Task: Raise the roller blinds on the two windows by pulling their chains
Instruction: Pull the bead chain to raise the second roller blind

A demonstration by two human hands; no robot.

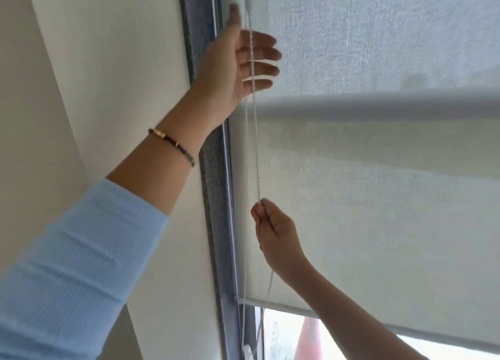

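A pale roller blind [378, 210] covers most of the window, its bottom bar [351, 324] slanting low across the glass. A white bead chain [255, 143] hangs in two strands down the blind's left side. My right hand [276, 232] is closed in a fist around one strand, below the middle of the view. My left hand [240, 64] is raised near the top, fingers spread, with the chain running in front of its palm; it does not grip the chain.
A dark grey window frame [216, 197] runs down beside the chain. A cream wall [94, 75] lies to the left. Bright glass [284, 335] shows under the blind. A second blind layer [392, 35] hangs higher up.
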